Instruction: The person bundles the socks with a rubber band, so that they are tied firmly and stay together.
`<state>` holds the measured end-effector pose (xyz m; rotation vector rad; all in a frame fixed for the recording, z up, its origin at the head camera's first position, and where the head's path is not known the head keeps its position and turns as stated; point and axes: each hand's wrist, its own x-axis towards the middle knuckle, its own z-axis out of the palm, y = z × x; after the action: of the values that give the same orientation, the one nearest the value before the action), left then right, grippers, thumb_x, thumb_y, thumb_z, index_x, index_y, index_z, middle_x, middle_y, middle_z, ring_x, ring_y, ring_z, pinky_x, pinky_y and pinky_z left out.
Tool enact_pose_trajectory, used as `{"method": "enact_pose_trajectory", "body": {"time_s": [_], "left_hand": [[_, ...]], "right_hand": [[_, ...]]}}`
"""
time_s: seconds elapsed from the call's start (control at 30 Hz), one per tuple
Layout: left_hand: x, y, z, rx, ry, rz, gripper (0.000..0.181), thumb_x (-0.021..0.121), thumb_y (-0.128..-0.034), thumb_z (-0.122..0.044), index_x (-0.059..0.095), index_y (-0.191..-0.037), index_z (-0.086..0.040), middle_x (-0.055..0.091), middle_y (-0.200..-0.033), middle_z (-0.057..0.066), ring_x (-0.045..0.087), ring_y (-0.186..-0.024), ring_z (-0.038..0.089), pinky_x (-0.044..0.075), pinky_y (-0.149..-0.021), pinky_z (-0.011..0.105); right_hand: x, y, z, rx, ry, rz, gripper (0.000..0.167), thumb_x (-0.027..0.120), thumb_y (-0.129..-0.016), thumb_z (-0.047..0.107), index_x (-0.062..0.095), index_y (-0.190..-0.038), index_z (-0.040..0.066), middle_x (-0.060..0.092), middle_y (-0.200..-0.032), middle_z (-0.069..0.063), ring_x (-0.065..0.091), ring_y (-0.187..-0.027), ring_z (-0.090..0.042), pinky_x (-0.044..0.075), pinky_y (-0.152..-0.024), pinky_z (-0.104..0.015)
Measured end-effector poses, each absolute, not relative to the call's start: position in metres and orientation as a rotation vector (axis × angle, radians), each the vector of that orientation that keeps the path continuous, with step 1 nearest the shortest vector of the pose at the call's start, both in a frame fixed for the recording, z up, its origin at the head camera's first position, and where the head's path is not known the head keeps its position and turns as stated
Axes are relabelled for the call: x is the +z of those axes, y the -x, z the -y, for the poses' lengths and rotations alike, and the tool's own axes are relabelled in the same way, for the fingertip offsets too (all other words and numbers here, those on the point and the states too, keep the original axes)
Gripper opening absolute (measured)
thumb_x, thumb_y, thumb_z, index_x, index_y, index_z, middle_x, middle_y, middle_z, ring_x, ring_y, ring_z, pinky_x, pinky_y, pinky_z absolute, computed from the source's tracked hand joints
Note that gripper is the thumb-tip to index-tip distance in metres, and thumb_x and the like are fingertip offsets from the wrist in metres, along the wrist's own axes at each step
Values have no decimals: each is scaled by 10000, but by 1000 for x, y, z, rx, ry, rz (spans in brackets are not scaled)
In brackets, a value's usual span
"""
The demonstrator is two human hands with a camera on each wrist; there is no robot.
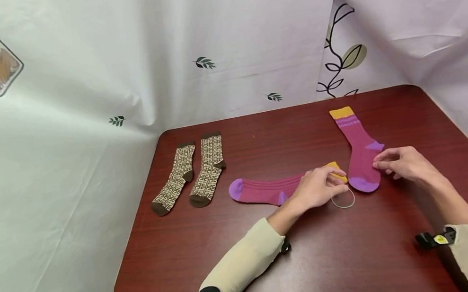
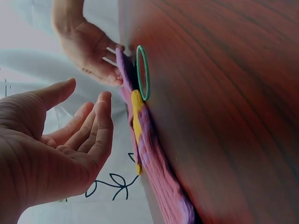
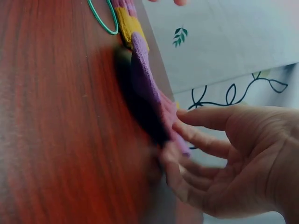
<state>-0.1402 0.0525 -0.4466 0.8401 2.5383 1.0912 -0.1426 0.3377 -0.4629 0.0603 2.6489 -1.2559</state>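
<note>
A magenta sock (image 1: 361, 158) with a yellow cuff and purple heel and toe lies at the right of the table, its toe toward the front. Beside its foot is my right hand (image 1: 405, 164), fingertips at the sock's right edge and fingers loosely bent; no firm grip shows. A matching sock (image 1: 260, 191) lies sideways, toe to the left. My left hand (image 1: 317, 187) hovers over its cuff end with fingers apart, holding nothing in the left wrist view. Near that cuff, a thin green elastic band (image 2: 143, 72) rests on the table by the left fingertips.
Two brown-and-cream patterned socks (image 1: 207, 172) lie side by side at the table's left. The reddish-brown table (image 1: 177, 261) has rounded corners. White printed fabric (image 1: 227, 37) hangs behind it and along the sides.
</note>
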Motion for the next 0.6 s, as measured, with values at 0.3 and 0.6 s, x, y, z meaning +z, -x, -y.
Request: {"method": "enact_pose_trajectory", "body": {"time_s": [0.3, 0.6], "left_hand": [[-454, 136, -76, 828, -801, -2722, 309, 826, -944, -362, 769, -1227, -253, 787, -998, -205, 672, -872, -154, 393, -758, 61], [-458, 136, -86, 592, -720, -2832, 379, 826, -917, -474, 751, -1255, -321, 750, -966, -272, 647, -889, -113, 437, -736, 131]], "right_hand": [[-457, 158, -338, -997, -145, -2984, 481, 722, -995, 236, 568, -1315, -90, 620, -1207, -404, 546, -1095, -582, 417, -880, -688], [-452, 195, -334, -1044, -134, -2976, 565, 683, -1031, 228, 485, -1436, -114, 571, -1313, -433, 523, -1193, -616, 374, -995, -716]]}}
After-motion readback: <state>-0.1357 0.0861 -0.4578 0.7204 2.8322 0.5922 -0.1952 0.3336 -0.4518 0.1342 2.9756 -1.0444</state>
